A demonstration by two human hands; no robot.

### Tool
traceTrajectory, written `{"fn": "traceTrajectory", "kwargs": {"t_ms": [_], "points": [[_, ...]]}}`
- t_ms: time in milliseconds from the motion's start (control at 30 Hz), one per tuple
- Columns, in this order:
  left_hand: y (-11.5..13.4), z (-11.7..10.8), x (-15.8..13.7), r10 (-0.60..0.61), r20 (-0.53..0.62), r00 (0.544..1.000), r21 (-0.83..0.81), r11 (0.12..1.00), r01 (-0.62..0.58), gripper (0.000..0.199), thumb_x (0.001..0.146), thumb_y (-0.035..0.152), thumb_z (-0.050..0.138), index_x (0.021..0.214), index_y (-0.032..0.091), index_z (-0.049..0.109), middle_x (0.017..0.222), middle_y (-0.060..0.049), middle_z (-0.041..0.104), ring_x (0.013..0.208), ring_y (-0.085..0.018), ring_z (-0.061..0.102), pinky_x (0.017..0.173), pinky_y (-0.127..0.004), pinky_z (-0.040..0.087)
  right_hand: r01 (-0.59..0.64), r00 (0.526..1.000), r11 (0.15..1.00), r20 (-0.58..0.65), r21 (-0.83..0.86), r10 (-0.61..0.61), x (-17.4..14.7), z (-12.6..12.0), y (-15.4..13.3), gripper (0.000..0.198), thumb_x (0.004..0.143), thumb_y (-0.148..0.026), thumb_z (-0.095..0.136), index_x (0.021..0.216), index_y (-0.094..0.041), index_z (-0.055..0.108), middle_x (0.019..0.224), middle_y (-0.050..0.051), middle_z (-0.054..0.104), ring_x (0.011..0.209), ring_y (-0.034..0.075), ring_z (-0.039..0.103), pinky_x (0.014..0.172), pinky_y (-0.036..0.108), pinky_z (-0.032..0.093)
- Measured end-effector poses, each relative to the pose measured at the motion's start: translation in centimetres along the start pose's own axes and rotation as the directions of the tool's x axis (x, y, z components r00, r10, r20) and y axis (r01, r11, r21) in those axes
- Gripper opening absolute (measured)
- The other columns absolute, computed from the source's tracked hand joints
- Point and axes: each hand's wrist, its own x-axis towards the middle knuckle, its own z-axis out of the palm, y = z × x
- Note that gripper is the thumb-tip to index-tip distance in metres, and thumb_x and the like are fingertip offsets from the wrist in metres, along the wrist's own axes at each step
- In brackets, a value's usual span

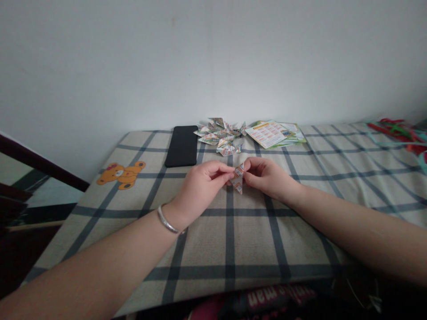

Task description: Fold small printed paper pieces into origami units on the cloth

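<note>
Between my two hands is a small folded piece of printed paper (238,178), held above the cloth with a point facing down. My left hand (205,184), with a silver bangle at the wrist, pinches its left side between thumb and fingers. On the opposite side, my right hand (267,178) has its thumb and curled fingers closed on the paper's edge. Just beyond my hands lies a group of folded paper pieces (220,131) in similar print. Some of my fingertips are hidden behind the paper.
A checked cloth (207,240) covers the table. Behind the hands lie a black phone-like slab (182,146) and flat printed sheets (268,133). A bear cutout (122,175) rests at left; red and green strands (396,129) lie far right. The wall (213,62) borders the back edge.
</note>
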Motion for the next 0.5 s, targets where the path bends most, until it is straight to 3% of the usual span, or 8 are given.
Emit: {"fn": "traceTrajectory", "kwargs": {"t_ms": [367, 500], "points": [[0.33, -0.26, 0.00, 0.164, 0.033, 0.986, 0.249, 0.954, -0.167, 0.016, 0.084, 0.013, 0.063, 0.092, 0.022, 0.073, 0.092, 0.000, 0.074, 0.083, -0.014, 0.068, 0.079, -0.028, 0.055, -0.016, 0.999, 0.993, -0.044, -0.115, 0.011, -0.09, 0.43, -0.33, 0.011, 0.074, -0.024, 0.062, 0.073, -0.021, 0.052, 0.068, -0.004, 0.060, 0.064, 0.011, 0.057, 0.062, 0.025, 0.046], [0.52, -0.23, -0.07, 0.206, 0.065, 0.976, 0.322, 0.922, -0.216, 0.018, 0.085, 0.011, 0.060, 0.094, 0.021, 0.072, 0.094, -0.002, 0.073, 0.086, -0.015, 0.067, 0.080, -0.028, 0.053, -0.023, 0.999, 1.000, -0.027, -0.006, 0.022, -0.03, 0.46, -0.43, 0.015, 0.075, -0.028, 0.064, 0.072, -0.021, 0.051, 0.067, -0.004, 0.061, 0.063, 0.011, 0.058, 0.063, 0.025, 0.047]]}}
